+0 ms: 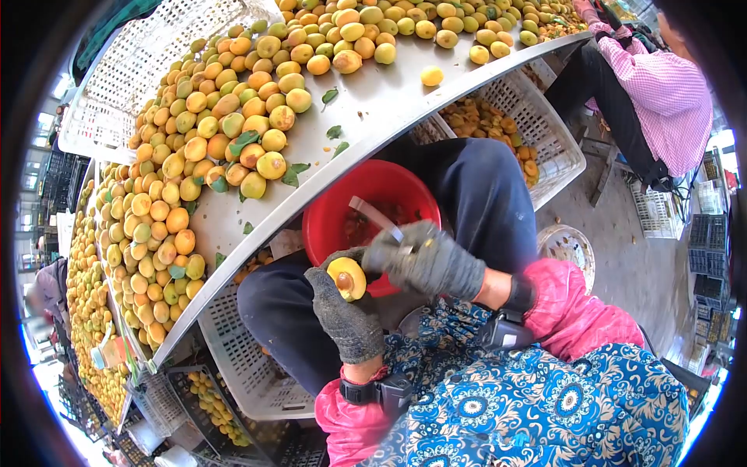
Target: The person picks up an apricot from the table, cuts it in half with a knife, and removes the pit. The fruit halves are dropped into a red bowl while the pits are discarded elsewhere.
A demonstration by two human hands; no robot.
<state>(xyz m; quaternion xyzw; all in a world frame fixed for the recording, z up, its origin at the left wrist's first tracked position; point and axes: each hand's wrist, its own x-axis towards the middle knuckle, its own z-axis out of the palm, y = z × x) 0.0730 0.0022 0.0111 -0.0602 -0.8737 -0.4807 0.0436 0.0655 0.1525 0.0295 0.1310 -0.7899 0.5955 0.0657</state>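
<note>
My left hand (346, 323), in a dark grey glove, is closed around a cut apricot (356, 274) whose open face shows yellow flesh and a brown pit. Close beside it, my right hand (437, 265), gloved too and slightly blurred, grips a knife (373, 215) with its pale blade slanting up to the left. Both hands are over my lap, just in front of a red bucket (320, 214) held between my knees. Some brownish bits lie inside the bucket.
A metal table (389, 97) heaped with whole apricots (226, 117) curves ahead of me. White plastic crates (253, 366) stand under its edge, one holding apricot pieces (482, 121). A white bucket (568, 245) is at right. Another person in a pink checked shirt (657, 93) sits beyond.
</note>
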